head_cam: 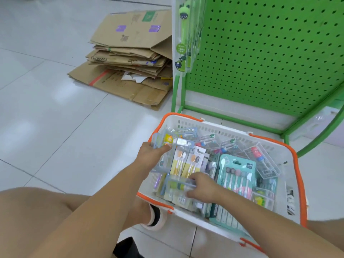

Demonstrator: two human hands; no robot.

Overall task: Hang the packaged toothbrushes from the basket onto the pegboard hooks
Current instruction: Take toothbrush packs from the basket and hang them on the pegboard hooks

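A white basket with orange rim (296,161) stands on the floor, filled with several packaged toothbrushes. My left hand (151,155) grips a clear pack with a yellow character toothbrush (167,139) at the basket's left side. My right hand (202,187) reaches into the near left part and pinches a clear flat pack (178,185). A teal multi-brush pack (236,174) lies to the right of that hand. The green pegboard (260,53) rises behind the basket. Green character toothbrush packs (184,34) hang at its left edge.
A pile of flattened cardboard boxes (128,58) lies on the white tiled floor left of the pegboard stand. The stand's green frame (232,118) runs along the floor just behind the basket. My knee and a shoe (155,216) are at the basket's near left.
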